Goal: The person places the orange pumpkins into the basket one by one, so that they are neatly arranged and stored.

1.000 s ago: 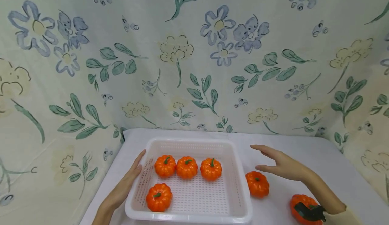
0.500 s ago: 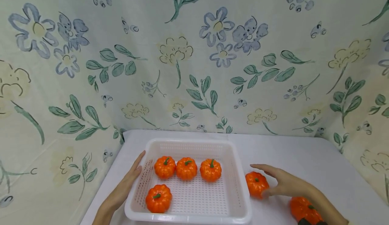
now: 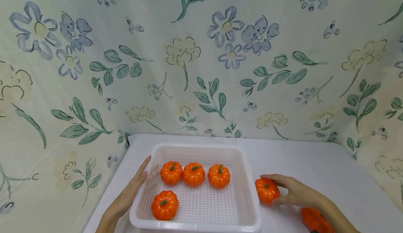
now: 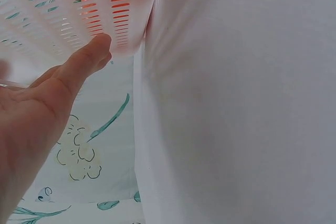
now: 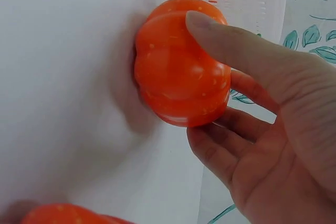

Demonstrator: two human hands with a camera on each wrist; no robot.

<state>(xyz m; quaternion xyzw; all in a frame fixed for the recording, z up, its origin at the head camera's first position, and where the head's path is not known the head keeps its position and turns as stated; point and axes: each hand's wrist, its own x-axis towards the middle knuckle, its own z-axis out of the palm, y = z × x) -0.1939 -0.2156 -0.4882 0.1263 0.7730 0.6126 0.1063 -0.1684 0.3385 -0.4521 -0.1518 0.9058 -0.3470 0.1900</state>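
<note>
My right hand [image 3: 294,191] grips a small orange pumpkin [image 3: 266,191] just right of the white basket [image 3: 195,225]. In the right wrist view the thumb lies along one side of this pumpkin [image 5: 178,66] and the fingers curl round the other. Straight fingers of my left hand [image 3: 130,192] rest along the basket's left wall; the left wrist view shows the hand [image 4: 58,90] against the slotted side [image 4: 118,19]. Inside the basket, three pumpkins [image 3: 193,174] line the back and another pumpkin [image 3: 164,205] sits at the front left.
Another orange pumpkin [image 3: 315,219] lies on the white-covered table [image 3: 292,156] at the lower right, partly hidden by my right forearm. A flower-patterned cloth [image 3: 189,68] hangs behind the table and along its sides.
My right hand has come down and toward me from above the pumpkin beside the basket, and its thumb and fingers have closed round it. The left hand has stayed at the basket.
</note>
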